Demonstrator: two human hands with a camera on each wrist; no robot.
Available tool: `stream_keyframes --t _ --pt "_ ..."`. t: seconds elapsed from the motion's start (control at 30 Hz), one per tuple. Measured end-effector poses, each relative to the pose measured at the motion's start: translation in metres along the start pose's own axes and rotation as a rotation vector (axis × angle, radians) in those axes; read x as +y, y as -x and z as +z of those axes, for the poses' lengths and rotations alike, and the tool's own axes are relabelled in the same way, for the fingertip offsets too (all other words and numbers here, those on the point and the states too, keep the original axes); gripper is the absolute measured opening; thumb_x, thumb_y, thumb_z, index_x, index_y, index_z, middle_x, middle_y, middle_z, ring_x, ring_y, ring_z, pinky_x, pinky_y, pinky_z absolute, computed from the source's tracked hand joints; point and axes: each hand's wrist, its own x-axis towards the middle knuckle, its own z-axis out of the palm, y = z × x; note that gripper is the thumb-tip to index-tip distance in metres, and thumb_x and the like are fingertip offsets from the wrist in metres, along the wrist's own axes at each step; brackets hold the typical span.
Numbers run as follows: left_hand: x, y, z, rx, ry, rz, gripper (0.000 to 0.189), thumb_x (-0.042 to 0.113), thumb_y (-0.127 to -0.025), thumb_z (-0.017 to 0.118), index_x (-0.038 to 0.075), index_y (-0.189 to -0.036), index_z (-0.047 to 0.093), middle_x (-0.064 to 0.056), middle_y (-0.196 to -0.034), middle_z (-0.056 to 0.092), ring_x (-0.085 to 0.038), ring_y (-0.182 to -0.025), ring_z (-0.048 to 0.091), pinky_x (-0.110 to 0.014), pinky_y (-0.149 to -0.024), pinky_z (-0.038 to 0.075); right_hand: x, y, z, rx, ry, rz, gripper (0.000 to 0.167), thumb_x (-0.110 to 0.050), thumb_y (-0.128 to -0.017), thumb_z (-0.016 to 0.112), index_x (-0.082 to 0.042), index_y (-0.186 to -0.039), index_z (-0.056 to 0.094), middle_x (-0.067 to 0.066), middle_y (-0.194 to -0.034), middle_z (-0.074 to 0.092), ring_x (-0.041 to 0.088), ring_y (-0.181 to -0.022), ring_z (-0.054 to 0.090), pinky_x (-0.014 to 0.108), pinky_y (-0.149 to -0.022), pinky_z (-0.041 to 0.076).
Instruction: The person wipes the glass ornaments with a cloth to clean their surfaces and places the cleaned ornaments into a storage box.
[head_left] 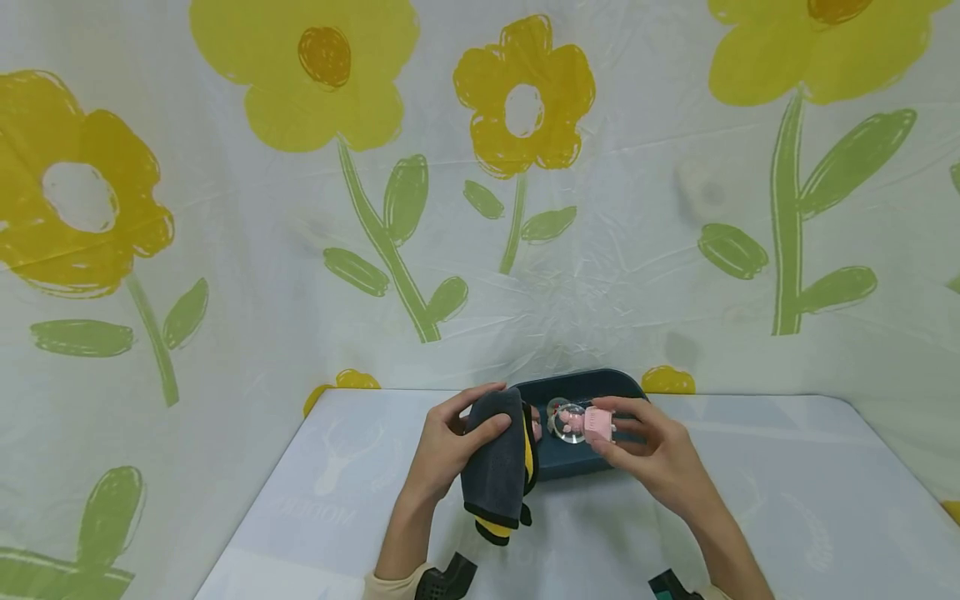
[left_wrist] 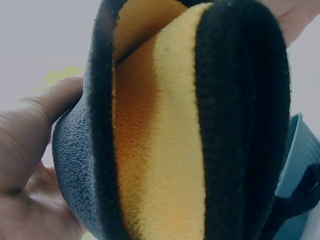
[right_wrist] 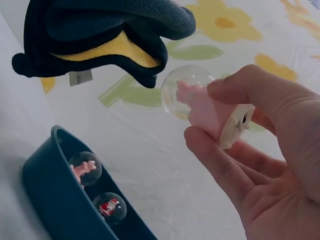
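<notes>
My left hand grips a folded cloth, grey-blue outside, yellow inside, with black edging. In the left wrist view its yellow inner side fills the middle. A small snow globe with a pink base lies between the thumb and fingers of my right hand, its clear dome pointing toward the cloth. The right wrist view shows a pink figure in the dome and a pale underside with a dark spot. Cloth and globe are apart.
Behind the hands, a dark blue tub stands on the white table. Inside it, the right wrist view shows a globe with a pink figure and another with a red and white figure. A flower-printed curtain hangs behind.
</notes>
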Motion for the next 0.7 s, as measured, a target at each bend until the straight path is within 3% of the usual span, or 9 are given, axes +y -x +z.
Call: stream_keyframes --t 0.23,0.43,0.7 --pt "0.000 0.000 0.000 0.011 -0.038 0.009 0.040 0.015 -0.090 0.072 0.022 -0.129 0.065 -0.013 -0.120 0.068 -0.020 -0.081 0.073 -0.035 -0.069 0.061 -0.003 0.000 0.006 -0.051 0.011 -0.032 0.041 -0.015 -0.084 0.078 -0.021 -0.123 0.065 0.002 -0.120 0.068 0.012 -0.094 0.071 0.026 -0.077 0.059" --pt "-0.001 0.000 0.000 0.003 -0.046 0.021 0.042 0.014 -0.090 0.071 0.014 -0.131 0.063 -0.016 -0.117 0.069 -0.021 -0.080 0.073 -0.033 -0.069 0.060 -0.006 0.000 0.012 -0.046 0.012 -0.071 0.046 -0.014 -0.082 0.079 -0.020 -0.125 0.065 0.001 -0.123 0.068 0.004 -0.104 0.065 0.024 -0.079 0.059" --pt "0.000 0.000 0.000 0.000 -0.030 0.011 0.041 0.014 -0.090 0.070 0.018 -0.131 0.063 -0.016 -0.118 0.068 -0.022 -0.082 0.074 -0.035 -0.069 0.061 -0.011 0.000 0.022 -0.052 -0.088 -0.098 0.050 -0.004 -0.081 0.078 -0.013 -0.127 0.061 0.009 -0.129 0.062 0.006 -0.114 0.063 0.026 -0.079 0.059"
